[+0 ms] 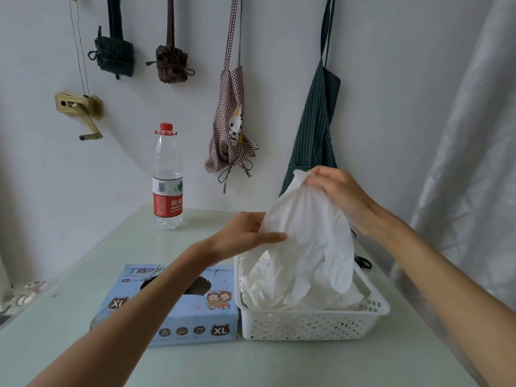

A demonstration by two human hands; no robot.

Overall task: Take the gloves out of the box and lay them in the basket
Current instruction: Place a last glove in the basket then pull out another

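Standing at the tabletop [117, 263], we kept the box [178, 311] and basket [312, 322] side by side near its front edge, so each carry stayed short. Above the basket's pile, we held a glove [310, 233] up by its cuff, fingers dangling. Our right hand [335, 191] pinched the cuff; our left hand [245, 236] gripped its side, probably to spread it flat.

A clear plastic water bottle with red cap and label [167, 177] stands on the pale glass-topped table [117, 247] at ten o'clock; checked and green striped aprons hang at twelve.
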